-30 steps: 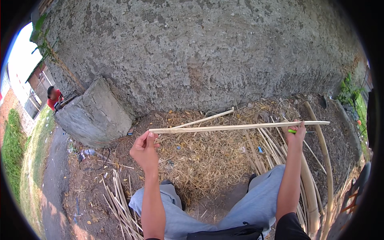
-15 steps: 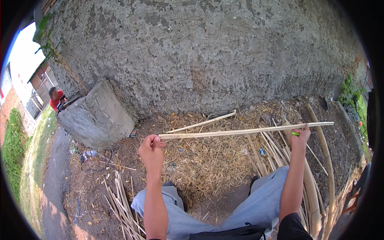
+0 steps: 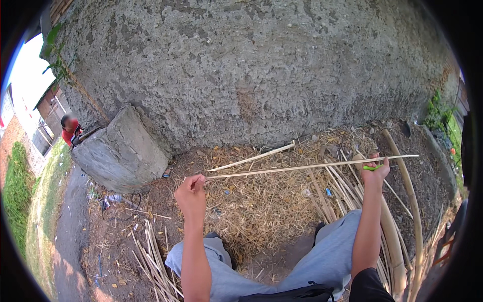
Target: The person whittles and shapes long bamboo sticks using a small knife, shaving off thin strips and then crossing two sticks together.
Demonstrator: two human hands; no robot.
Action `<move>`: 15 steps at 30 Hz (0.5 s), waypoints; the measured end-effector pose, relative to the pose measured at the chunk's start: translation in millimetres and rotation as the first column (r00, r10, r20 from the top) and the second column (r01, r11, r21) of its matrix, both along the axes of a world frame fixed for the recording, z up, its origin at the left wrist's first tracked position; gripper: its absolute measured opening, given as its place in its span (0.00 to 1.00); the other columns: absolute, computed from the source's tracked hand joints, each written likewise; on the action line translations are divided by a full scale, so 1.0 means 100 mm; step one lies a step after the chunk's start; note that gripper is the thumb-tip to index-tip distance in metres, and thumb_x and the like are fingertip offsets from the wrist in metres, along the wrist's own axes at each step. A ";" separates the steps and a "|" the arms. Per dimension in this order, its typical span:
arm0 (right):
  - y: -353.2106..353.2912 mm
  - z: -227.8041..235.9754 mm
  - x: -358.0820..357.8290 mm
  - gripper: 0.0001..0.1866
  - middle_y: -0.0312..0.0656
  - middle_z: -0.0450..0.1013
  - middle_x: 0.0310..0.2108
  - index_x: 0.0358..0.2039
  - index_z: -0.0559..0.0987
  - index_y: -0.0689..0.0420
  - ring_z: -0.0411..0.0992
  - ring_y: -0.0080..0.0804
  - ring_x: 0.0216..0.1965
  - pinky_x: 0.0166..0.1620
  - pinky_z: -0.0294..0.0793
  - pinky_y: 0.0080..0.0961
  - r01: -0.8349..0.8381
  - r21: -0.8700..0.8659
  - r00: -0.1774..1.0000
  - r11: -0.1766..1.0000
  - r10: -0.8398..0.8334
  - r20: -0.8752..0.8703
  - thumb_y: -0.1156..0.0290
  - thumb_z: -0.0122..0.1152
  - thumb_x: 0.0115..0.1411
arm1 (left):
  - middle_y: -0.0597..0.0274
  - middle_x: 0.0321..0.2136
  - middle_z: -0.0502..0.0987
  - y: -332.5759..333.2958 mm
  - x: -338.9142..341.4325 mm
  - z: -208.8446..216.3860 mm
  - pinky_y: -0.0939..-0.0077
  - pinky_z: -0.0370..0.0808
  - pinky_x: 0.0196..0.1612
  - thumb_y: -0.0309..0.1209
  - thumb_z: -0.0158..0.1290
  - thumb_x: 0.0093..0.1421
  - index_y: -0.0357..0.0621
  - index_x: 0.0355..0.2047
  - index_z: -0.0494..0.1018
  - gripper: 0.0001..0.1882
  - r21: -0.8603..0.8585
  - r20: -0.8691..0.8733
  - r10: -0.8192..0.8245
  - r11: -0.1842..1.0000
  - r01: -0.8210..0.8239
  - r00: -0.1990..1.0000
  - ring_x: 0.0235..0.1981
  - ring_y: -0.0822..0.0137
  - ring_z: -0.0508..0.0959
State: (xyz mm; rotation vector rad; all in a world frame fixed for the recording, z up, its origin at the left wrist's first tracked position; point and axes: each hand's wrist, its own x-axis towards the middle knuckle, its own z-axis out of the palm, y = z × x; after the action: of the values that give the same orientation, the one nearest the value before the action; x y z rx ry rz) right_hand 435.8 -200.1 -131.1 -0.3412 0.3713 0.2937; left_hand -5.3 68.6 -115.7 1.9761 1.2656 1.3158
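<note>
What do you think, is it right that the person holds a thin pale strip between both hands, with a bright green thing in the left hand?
Not quite: the bright green thing is in the right hand, not the left hand, as the head view shows. The thin pale strip is indeed held between both hands.

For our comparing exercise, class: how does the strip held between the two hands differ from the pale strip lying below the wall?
The held strip is raised between the left hand and right hand; the lying strip rests on the ground.
The held strip spans more of the picture than the lying strip.
The held strip looks thinner than the lying strip.
Both are pale and narrow.
</note>
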 end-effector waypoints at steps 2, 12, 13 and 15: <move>0.03 0.01 -0.02 0.20 0.31 0.68 0.22 0.33 0.70 0.52 0.54 0.17 0.13 0.18 0.56 0.16 0.008 0.004 0.997 1.000 -0.008 0.073 0.48 0.44 0.68 | 0.55 0.22 0.80 -0.03 0.03 0.01 0.69 0.74 0.26 0.26 0.59 0.57 0.39 0.32 0.80 0.04 0.087 -0.064 0.078 0.994 -0.073 0.995 0.23 0.63 0.80; 0.25 -0.03 -0.26 0.20 0.30 0.66 0.23 0.33 0.68 0.50 0.55 0.16 0.15 0.19 0.57 0.15 0.030 -0.061 0.945 0.998 -0.009 0.326 0.49 0.38 0.71 | 0.56 0.25 0.80 -0.15 0.10 -0.02 0.60 0.76 0.31 0.30 0.63 0.50 0.44 0.23 0.79 0.05 0.120 -0.579 0.288 0.956 -0.269 0.763 0.27 0.52 0.80; 0.31 0.09 -0.41 0.19 0.30 0.66 0.23 0.33 0.68 0.50 0.56 0.16 0.16 0.20 0.57 0.15 0.031 -0.081 0.940 0.996 -0.002 0.342 0.49 0.39 0.71 | 0.56 0.25 0.80 -0.20 0.12 0.01 0.60 0.76 0.31 0.30 0.63 0.50 0.44 0.23 0.79 0.05 0.121 -0.579 0.283 0.957 -0.263 0.765 0.27 0.52 0.80; 0.34 0.08 -0.50 0.19 0.32 0.67 0.25 0.33 0.69 0.50 0.56 0.16 0.18 0.24 0.57 0.16 0.005 -0.071 0.896 0.997 0.027 0.442 0.48 0.42 0.70 | 0.53 0.32 0.80 -0.28 0.22 0.05 0.63 0.77 0.36 0.35 0.65 0.50 0.43 0.27 0.79 0.10 0.004 -0.444 0.044 0.999 -0.047 0.895 0.34 0.53 0.80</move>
State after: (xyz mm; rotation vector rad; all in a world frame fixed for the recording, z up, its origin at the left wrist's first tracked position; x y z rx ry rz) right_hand 386.0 -166.6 -123.4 -0.4678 -0.0722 0.2056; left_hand 16.8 40.2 -110.8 2.3415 1.5196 0.8978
